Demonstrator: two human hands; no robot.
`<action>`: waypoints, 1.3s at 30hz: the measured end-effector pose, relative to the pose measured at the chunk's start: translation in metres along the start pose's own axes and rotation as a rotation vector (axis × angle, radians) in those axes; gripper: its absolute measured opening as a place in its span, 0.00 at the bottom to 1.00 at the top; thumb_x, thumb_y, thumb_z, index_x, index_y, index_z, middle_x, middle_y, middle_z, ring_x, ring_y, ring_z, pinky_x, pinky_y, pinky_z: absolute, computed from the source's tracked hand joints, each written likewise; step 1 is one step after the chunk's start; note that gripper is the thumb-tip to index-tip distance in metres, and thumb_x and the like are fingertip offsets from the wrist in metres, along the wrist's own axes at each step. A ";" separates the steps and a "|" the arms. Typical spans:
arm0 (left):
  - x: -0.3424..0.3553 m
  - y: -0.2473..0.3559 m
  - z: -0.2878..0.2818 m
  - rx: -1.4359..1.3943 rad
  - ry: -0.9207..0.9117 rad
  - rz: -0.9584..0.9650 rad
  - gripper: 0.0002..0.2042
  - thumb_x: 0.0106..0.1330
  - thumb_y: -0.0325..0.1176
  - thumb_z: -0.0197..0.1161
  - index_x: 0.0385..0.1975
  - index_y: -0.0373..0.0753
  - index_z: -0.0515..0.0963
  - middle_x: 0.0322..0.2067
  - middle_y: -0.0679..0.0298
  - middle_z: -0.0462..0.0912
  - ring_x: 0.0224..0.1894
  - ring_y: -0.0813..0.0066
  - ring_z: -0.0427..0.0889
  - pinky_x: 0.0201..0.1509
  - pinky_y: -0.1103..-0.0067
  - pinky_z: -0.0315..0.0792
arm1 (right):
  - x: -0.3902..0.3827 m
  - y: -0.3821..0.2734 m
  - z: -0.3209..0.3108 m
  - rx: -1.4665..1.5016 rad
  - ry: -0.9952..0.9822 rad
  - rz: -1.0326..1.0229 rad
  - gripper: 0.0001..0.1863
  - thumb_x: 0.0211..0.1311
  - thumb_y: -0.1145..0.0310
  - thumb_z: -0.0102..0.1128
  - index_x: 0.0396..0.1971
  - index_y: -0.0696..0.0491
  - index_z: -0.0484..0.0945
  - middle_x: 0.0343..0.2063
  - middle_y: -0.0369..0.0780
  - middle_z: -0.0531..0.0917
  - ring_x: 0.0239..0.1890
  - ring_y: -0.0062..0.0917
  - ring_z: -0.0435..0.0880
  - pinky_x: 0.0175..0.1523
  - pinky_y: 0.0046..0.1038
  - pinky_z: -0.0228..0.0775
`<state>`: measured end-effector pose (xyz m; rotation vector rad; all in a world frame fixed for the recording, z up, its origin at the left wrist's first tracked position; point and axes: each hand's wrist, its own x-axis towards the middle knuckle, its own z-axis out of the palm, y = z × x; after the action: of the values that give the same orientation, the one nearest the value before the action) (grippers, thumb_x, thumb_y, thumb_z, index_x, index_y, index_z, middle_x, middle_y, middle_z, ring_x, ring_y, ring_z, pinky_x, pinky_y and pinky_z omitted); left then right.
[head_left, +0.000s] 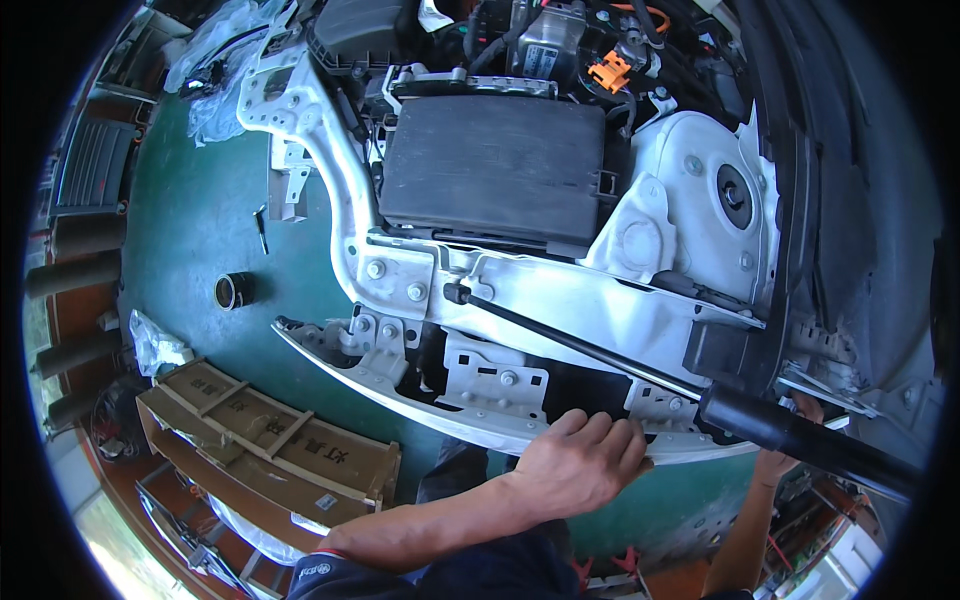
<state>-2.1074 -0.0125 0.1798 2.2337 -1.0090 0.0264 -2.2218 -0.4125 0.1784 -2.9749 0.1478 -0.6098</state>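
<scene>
My left hand (575,465) has its fingers curled over the curved white metal rail (470,423) along the front of an open car engine bay. My right hand (790,440) is at the rail's right end, mostly hidden behind a black gas strut (750,420); what it holds cannot be made out. The strut runs diagonally from a fitting on the white body panel (540,303) to the lower right, passing above both hands. Bolted brackets (495,375) join the rail area below the panel.
A black box cover (490,165) and white strut tower (685,150) fill the bay. On the green floor (180,250) lie a black ring (232,291), a tool (262,230) and plastic bags (155,345). A long crated cardboard box (260,425) stands at lower left.
</scene>
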 end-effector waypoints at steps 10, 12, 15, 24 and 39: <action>-0.007 0.001 0.009 0.018 0.133 0.023 0.15 0.63 0.45 0.71 0.26 0.44 0.76 0.25 0.70 0.71 0.28 0.74 0.74 0.33 0.76 0.64 | 0.006 -0.014 0.007 0.128 0.114 0.076 0.23 0.83 0.62 0.42 0.51 0.65 0.83 0.46 0.49 0.85 0.50 0.42 0.81 0.59 0.40 0.68; -0.005 0.000 0.008 0.000 0.204 0.046 0.15 0.63 0.44 0.71 0.25 0.43 0.75 0.25 0.70 0.70 0.29 0.73 0.74 0.34 0.76 0.65 | 0.011 -0.019 0.003 0.077 0.060 0.068 0.22 0.83 0.64 0.41 0.52 0.62 0.84 0.47 0.47 0.86 0.50 0.41 0.81 0.59 0.39 0.67; -0.016 0.006 -0.002 -0.069 0.226 0.032 0.12 0.62 0.40 0.73 0.36 0.40 0.80 0.36 0.64 0.80 0.42 0.66 0.82 0.50 0.70 0.76 | 0.015 -0.022 0.002 0.047 0.045 0.047 0.21 0.81 0.64 0.43 0.50 0.61 0.84 0.47 0.47 0.87 0.51 0.42 0.83 0.61 0.40 0.67; -0.233 0.048 0.003 -0.175 0.012 -0.593 0.15 0.69 0.40 0.66 0.52 0.41 0.82 0.43 0.57 0.84 0.48 0.50 0.85 0.54 0.60 0.79 | 0.013 -0.002 0.013 -0.042 0.016 -0.017 0.19 0.82 0.62 0.42 0.49 0.54 0.84 0.47 0.43 0.87 0.53 0.43 0.82 0.56 0.43 0.67; -0.671 0.098 0.080 -0.454 0.263 -1.995 0.25 0.68 0.51 0.63 0.47 0.31 0.88 0.48 0.47 0.90 0.53 0.49 0.89 0.62 0.64 0.80 | -0.020 -0.156 0.001 0.501 0.097 0.178 0.18 0.81 0.66 0.55 0.59 0.64 0.78 0.54 0.52 0.83 0.61 0.41 0.80 0.65 0.41 0.71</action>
<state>-2.6622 0.3352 -0.0134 1.7740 1.3939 -0.6488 -2.2277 -0.2558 0.1883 -2.4228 0.2263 -0.6549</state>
